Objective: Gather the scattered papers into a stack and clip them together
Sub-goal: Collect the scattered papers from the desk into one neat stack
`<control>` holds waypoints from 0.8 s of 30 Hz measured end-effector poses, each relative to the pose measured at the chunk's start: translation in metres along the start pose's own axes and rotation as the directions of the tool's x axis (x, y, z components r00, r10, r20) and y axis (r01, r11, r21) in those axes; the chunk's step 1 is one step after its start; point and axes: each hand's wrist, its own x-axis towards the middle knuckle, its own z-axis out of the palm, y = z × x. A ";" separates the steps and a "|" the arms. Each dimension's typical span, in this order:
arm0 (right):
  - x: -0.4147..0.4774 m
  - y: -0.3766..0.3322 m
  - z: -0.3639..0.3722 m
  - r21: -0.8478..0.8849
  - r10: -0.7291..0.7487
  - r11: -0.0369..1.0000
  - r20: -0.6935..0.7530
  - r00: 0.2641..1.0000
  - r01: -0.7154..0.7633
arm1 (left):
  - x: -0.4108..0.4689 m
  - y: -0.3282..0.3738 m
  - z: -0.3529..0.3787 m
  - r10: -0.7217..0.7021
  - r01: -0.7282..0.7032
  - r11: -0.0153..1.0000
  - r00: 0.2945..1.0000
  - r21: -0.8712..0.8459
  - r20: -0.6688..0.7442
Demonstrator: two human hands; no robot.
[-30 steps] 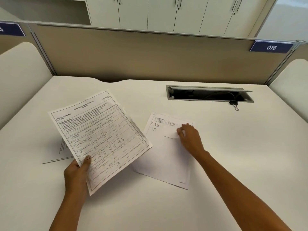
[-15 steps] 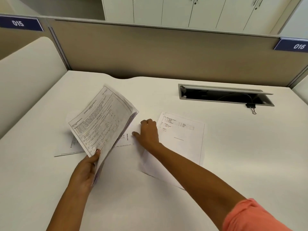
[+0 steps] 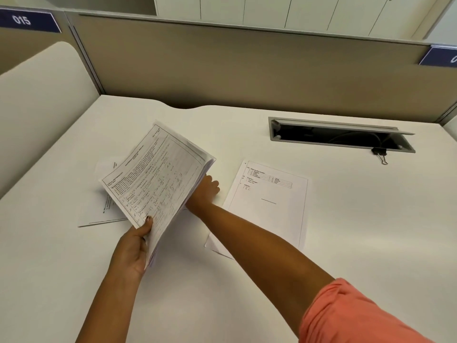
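Note:
My left hand [image 3: 134, 248] grips a small stack of printed sheets [image 3: 158, 181] by its lower corner, tilted up above the white desk [image 3: 346, 231]. My right hand [image 3: 205, 191] reaches across under that stack, fingers resting flat on the desk; its fingertips are hidden behind the held pages. A single printed sheet [image 3: 269, 204] lies flat to the right of my right forearm. Another loose sheet [image 3: 101, 211] lies on the desk at the left, partly covered by the held stack. A black binder clip [image 3: 379, 153] rests by the cable slot's front edge.
An open grey cable slot [image 3: 341, 134] with dark cables is set into the desk at the back right. A beige partition [image 3: 247, 70] closes the back, and a curved cream side panel [image 3: 39, 107] stands along the left.
My right hand has left the right-hand sheet and moved left, going under the held stack. The held stack has tilted up more steeply. The camera view has shifted left.

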 end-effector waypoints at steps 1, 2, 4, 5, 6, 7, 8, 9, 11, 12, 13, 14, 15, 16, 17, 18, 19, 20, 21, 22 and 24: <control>0.001 -0.001 -0.002 0.016 0.017 1.000 0.000 1.000 -0.017 | 0.000 -0.001 0.001 0.000 0.000 1.000 1.000 -0.004 0.000; 0.003 -0.001 -0.004 0.026 0.039 0.999 0.001 0.999 -0.039 | 0.000 -0.001 0.002 0.002 -0.002 1.000 1.000 -0.006 0.000; 0.006 -0.002 -0.008 0.033 0.090 0.995 0.004 0.996 -0.090 | -0.001 -0.002 0.004 0.006 -0.006 1.000 1.000 -0.002 -0.003; 0.008 -0.003 -0.009 0.034 0.121 0.992 -0.010 0.993 -0.120 | -0.001 -0.002 0.004 0.009 -0.009 1.000 1.000 -0.002 -0.004; 0.009 -0.004 -0.009 0.041 0.144 0.989 -0.029 0.989 -0.143 | -0.001 -0.002 0.004 0.013 -0.013 1.000 1.000 0.000 -0.006; 0.009 -0.005 -0.009 0.052 0.158 0.987 -0.049 0.986 -0.155 | -0.002 -0.001 0.004 0.015 -0.015 1.000 1.000 0.003 -0.008; 0.008 -0.007 -0.008 0.067 0.166 0.985 -0.070 0.984 -0.161 | -0.002 -0.002 0.004 0.017 -0.017 1.000 1.000 0.007 -0.011; 0.006 -0.010 -0.007 0.079 0.165 0.984 -0.084 0.983 -0.158 | -0.002 -0.001 0.003 0.019 -0.019 1.000 1.000 0.009 -0.015; 0.003 -0.014 -0.005 0.105 0.165 0.982 -0.084 0.983 -0.155 | 0.000 -0.001 0.001 0.023 -0.023 1.000 0.999 0.001 -0.024; 0.003 -0.015 -0.004 0.118 0.169 0.980 -0.080 0.982 -0.159 | 0.001 -0.002 0.000 0.026 -0.026 1.000 0.999 -0.005 -0.028; 0.003 -0.015 -0.004 0.121 0.171 0.979 -0.072 0.983 -0.162 | 0.002 -0.002 -0.001 0.026 -0.026 1.000 0.999 -0.008 -0.032; 0.004 -0.014 -0.004 0.114 0.174 0.980 -0.061 0.983 -0.166 | 0.002 -0.002 -0.001 0.023 -0.024 1.000 0.999 -0.010 -0.032; 0.005 -0.014 -0.006 0.101 0.182 0.979 -0.049 0.982 -0.177 | 0.002 -0.002 -0.001 0.021 -0.022 1.000 0.999 -0.012 -0.030; 0.005 -0.012 -0.009 0.083 0.197 0.977 -0.032 0.980 -0.194 | 0.003 -0.002 0.000 0.019 -0.020 1.000 0.999 -0.015 -0.029; 0.007 -0.009 -0.011 0.060 0.210 0.976 -0.009 0.978 -0.209 | 0.002 -0.003 0.001 0.018 -0.019 1.000 0.999 -0.017 -0.027; 0.009 -0.006 -0.013 0.029 0.220 0.975 0.021 0.975 -0.221 | 0.002 -0.003 0.001 0.016 -0.016 1.000 1.000 -0.018 -0.025; 0.011 -0.004 -0.015 0.000 0.227 0.974 0.050 0.973 -0.227 | 0.002 -0.004 0.001 0.014 -0.015 1.000 1.000 -0.021 -0.026; 0.012 -0.002 -0.017 -0.018 0.231 0.973 0.074 0.970 -0.230 | 0.002 -0.004 0.001 0.014 -0.015 1.000 0.999 -0.024 -0.029; 0.013 0.000 -0.018 -0.020 0.231 0.973 0.097 0.968 -0.230 | 0.003 -0.004 0.000 0.014 -0.015 1.000 0.999 -0.023 -0.032; 0.015 0.002 -0.017 -0.009 0.224 0.975 0.109 0.968 -0.224 | 0.005 -0.003 -0.001 0.014 -0.014 1.000 0.999 -0.019 -0.034; 0.015 0.006 -0.012 -0.001 0.181 0.983 0.096 0.979 -0.182 | 0.006 -0.003 -0.002 0.009 -0.010 1.000 0.999 -0.011 -0.038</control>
